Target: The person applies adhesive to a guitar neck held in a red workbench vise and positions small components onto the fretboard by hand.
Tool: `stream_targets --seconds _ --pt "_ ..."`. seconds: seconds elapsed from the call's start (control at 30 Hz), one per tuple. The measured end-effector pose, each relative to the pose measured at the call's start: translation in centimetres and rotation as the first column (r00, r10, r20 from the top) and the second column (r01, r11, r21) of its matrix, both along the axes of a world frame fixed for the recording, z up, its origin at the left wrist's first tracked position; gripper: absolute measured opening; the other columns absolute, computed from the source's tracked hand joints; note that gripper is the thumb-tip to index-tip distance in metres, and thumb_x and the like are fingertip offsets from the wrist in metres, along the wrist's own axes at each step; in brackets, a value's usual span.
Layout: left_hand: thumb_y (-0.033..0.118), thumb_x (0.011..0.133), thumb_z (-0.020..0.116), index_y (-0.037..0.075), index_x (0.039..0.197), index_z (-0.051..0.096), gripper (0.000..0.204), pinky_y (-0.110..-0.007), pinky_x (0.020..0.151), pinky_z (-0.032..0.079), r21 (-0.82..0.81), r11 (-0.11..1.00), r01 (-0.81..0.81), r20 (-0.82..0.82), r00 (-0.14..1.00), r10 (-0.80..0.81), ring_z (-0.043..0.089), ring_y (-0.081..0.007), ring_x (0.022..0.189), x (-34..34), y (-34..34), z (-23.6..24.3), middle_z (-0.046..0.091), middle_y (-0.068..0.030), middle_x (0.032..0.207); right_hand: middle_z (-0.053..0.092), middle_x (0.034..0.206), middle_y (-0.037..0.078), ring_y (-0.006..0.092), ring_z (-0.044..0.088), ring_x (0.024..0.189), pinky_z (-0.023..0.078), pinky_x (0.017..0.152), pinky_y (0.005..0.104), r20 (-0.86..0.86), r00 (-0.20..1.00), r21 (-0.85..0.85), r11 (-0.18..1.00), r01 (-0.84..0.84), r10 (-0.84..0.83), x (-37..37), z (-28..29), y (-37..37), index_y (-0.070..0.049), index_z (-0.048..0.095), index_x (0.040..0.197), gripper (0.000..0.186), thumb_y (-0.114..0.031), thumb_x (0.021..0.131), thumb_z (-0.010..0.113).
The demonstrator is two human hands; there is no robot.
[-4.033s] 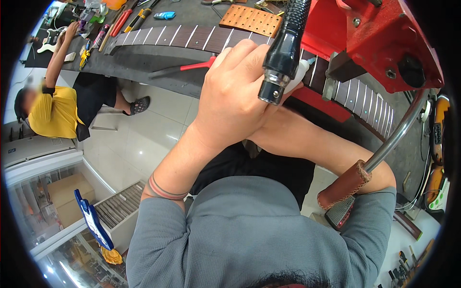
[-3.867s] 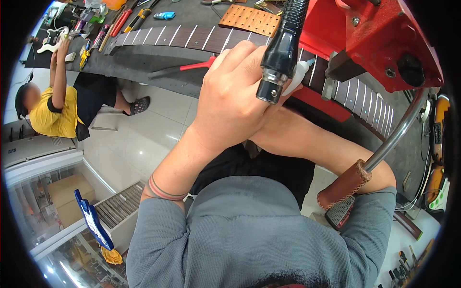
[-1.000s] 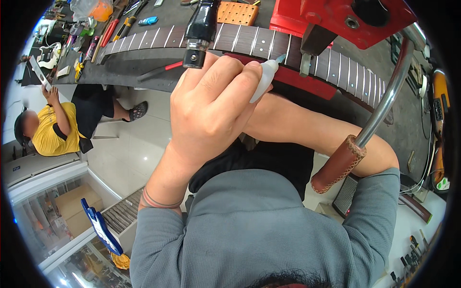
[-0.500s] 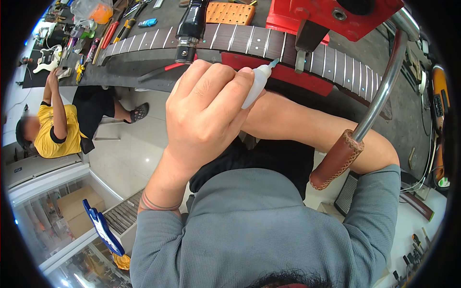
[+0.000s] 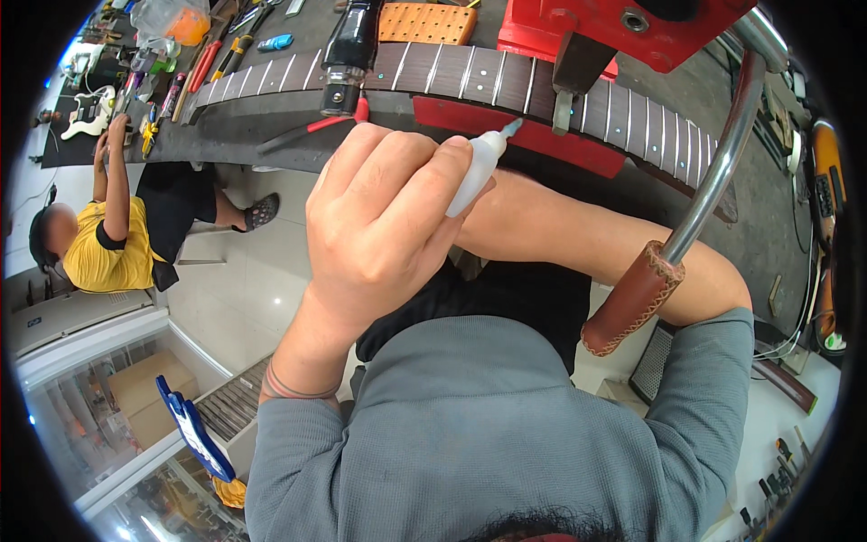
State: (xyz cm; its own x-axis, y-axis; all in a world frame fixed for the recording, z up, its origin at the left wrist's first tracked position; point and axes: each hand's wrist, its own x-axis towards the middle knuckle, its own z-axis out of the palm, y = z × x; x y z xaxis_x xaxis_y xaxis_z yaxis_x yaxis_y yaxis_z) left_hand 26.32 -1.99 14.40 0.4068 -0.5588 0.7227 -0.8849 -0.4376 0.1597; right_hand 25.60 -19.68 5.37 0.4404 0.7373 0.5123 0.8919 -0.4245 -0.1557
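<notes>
My left hand (image 5: 379, 212) is closed round a white squeeze bottle (image 5: 472, 181) with a narrow, bluish tip. The tip points up and right, just short of the near edge of a dark fretted guitar neck (image 5: 506, 77). The neck lies across the bench with a red block (image 5: 515, 131) under it. A metal press foot (image 5: 562, 113) stands over the frets. My right forearm (image 5: 578, 230) reaches in from the right beneath the bottle; the right hand is hidden behind my left hand, so its fingers do not show.
A red press (image 5: 623, 32) with a leather-wrapped lever (image 5: 637, 298) stands at the right. A black tool (image 5: 352, 54) stands over the neck. Red-handled pliers (image 5: 330, 122) and an orange perforated block (image 5: 424, 24) are on the bench. A person in yellow (image 5: 113, 239) works at far left.
My left hand and the bottle have drawn back slightly down and left, so the tip has moved off the neck's edge. The other person's hands have shifted at the far left.
</notes>
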Motion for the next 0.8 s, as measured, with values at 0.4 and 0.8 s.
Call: stream_targets --seconds 0.4,0.8 --pt "-0.004 0.084 0.092 -0.004 0.119 0.070 0.042 -0.030 0.080 0.056 -0.198 0.975 -0.097 -0.200 0.978 0.057 0.071 -0.0198 0.092 0.7 1.4 -1.4 0.073 -0.0147 0.107 0.076 0.116 0.002 0.0250 0.055 0.139 0.032 0.134 0.0467 0.075 0.996 -0.216 0.976 -0.030 0.047 0.2 1.0 0.0 -0.007 0.081 0.099 0.022 -0.020 0.089 0.066" --pt "-0.002 0.082 0.094 -0.002 0.111 0.072 0.036 -0.032 0.074 0.057 -0.165 0.980 -0.115 -0.135 0.986 0.093 0.071 -0.0219 0.084 2.6 -1.2 -1.2 0.074 -0.0128 0.098 0.073 0.122 0.004 0.0262 0.056 0.136 0.036 0.131 0.0459 0.040 0.998 -0.171 0.985 -0.037 0.045 0.2 0.6 -0.2 -0.006 0.080 0.100 0.024 -0.020 0.090 0.064"
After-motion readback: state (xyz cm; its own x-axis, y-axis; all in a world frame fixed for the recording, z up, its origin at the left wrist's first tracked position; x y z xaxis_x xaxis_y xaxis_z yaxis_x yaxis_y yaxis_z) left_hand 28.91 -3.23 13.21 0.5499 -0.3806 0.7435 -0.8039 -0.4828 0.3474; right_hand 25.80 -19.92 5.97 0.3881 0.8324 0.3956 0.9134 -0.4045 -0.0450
